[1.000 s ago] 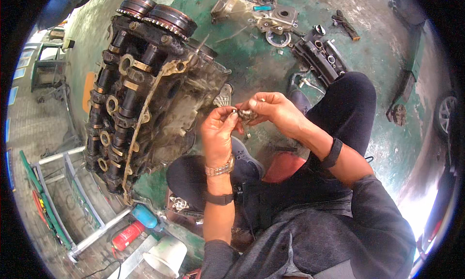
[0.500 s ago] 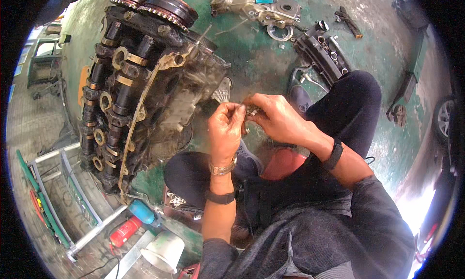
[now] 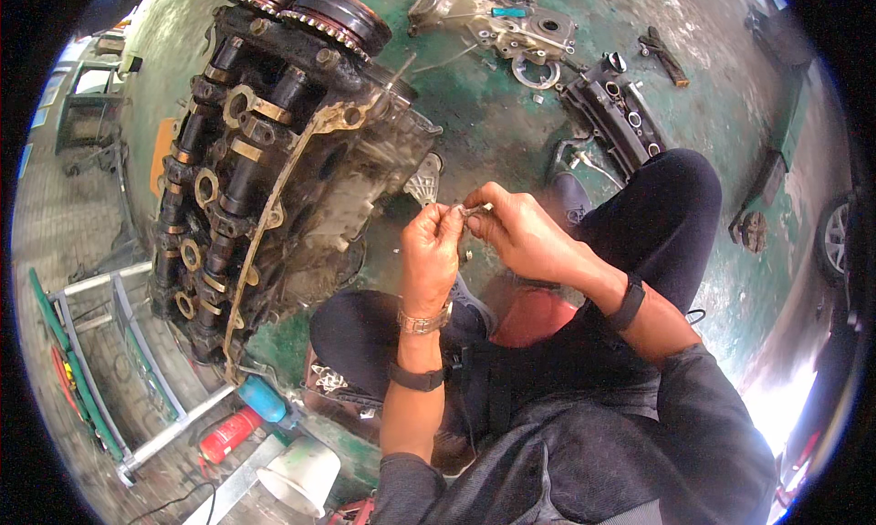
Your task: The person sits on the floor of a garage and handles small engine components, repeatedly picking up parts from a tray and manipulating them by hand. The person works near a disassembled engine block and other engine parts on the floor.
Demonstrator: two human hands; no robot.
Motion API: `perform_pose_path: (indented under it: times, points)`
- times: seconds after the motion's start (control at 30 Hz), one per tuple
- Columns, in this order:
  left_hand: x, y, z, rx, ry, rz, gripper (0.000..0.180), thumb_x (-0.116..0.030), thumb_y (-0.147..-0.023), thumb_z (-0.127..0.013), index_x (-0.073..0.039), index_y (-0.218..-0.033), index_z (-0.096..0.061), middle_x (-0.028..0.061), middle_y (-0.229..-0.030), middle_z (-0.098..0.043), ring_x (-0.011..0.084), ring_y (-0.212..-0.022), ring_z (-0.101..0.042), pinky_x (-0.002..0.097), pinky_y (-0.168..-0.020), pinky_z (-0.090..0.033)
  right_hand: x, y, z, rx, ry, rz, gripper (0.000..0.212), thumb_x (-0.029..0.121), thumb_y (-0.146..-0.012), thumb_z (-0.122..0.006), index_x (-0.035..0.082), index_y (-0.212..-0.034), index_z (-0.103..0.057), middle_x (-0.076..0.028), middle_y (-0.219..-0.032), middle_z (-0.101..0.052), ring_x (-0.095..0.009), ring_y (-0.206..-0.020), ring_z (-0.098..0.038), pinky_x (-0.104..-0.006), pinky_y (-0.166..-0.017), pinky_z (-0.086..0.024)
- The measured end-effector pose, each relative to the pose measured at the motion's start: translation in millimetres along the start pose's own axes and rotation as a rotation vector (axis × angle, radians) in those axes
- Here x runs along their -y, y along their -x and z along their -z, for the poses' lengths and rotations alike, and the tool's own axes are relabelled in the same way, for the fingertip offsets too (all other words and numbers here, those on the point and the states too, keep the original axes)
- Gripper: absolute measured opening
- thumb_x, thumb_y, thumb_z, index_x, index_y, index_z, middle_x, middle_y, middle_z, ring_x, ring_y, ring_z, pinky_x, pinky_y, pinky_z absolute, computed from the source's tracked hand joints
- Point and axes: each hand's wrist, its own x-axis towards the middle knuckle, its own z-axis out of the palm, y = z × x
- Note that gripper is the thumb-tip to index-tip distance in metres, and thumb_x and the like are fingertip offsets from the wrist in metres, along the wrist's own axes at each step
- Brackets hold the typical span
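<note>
Pinching a small metal part [image 3: 474, 211] between both hands in front of the seated person's body, above the green floor [image 3: 497, 101]. Left hand [image 3: 431, 247]: narrow grip, thumb and forefinger drawn together at the left end of the part; the contact itself is largely hidden. Right hand [image 3: 525, 231]: thumb and bent fingers closed on the other end; the shape of the part cannot be made out, being mostly covered. Fingertips of the two hands nearly meet.

Worn items: metal-banded watch [image 3: 425, 321] on the left wrist, a black strap [image 3: 417, 377] further up that forearm, a dark wristband [image 3: 630, 302] on the right.

Left of the hands: large engine assembly [image 3: 351, 174], with dark camshafts exposed along its length and toothed wheels [image 3: 336, 21] at its far end. Just beyond the left hand, a light metal bracket [image 3: 425, 178] lies beside the engine.

Beyond the hands, on the floor: pale metal housing [image 3: 538, 34] with a turquoise-handled tool [image 3: 509, 12] on it; near it, a flat ring [image 3: 537, 72] and a black elongated cover [image 3: 607, 110].

Lower left: red cylinder [image 3: 229, 435] next to a blue object [image 3: 262, 399]; white bucket [image 3: 301, 475] nearby, tilted.
</note>
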Motion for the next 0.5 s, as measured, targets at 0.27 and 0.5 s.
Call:
perform_pose_path:
  times: [0.27,0.5]
  points:
    - [-2,5,-6,0.006,0.017,-0.032,0.01,-0.014,-0.093,-0.057,-0.006,-0.087,-0.058,-0.0053,-0.065,-0.054,0.0019,-0.048,-0.042,0.0181,-0.043,-0.036,-4,-7,1,0.127,-0.828,-0.495,0.016,0.021,-0.096,-0.048,0.005,-0.096,-0.052,0.001,-0.07,-0.05,-0.007,-0.048,-0.041,-0.0216,-0.043,-0.035]
    - [-7,5,-12,0.045,-0.052,-0.066,0.004,-0.003,-0.092,-0.054,0.0,-0.093,-0.056,-0.0003,-0.072,-0.06,0.0029,-0.055,-0.045,0.0205,-0.048,-0.038,-14,-7,3,0.086,-0.965,-0.503,0.012,0.016,-0.094,-0.051,0.005,-0.097,-0.053,-0.001,-0.073,-0.053,-0.008,-0.051,-0.045,-0.0238,-0.045,-0.039]
